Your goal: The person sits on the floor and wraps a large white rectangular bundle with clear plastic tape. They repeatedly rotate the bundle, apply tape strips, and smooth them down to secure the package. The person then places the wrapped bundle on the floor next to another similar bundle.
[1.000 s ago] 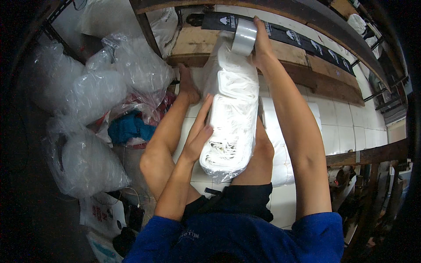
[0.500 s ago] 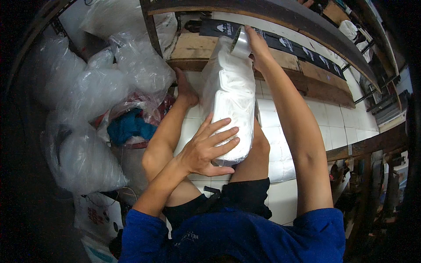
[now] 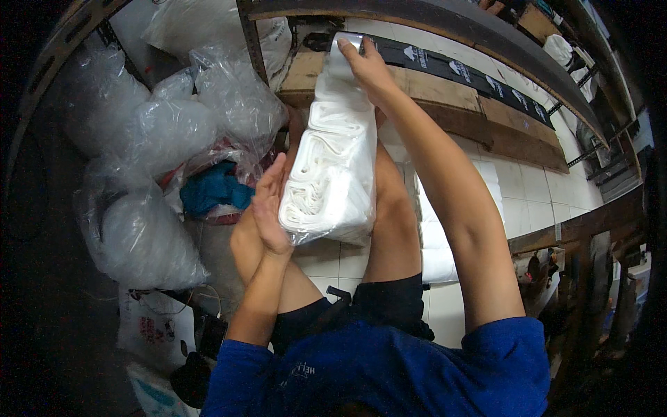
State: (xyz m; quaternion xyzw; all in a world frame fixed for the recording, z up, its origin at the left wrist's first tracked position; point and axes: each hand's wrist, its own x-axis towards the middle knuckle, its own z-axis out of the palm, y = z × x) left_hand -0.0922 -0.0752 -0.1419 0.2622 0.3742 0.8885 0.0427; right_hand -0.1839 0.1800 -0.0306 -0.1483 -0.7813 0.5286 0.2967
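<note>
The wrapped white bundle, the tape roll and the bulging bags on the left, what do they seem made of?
Wrapped white bundle: matte folded layers, perhaps plastic or paper, inside glossy clear film that wrinkles at the near end. Tape roll: silvery and shiny, likely plastic film, though partly covered. Bulging bags: thin, glossy clear plastic, by their creases and highlights.
</note>
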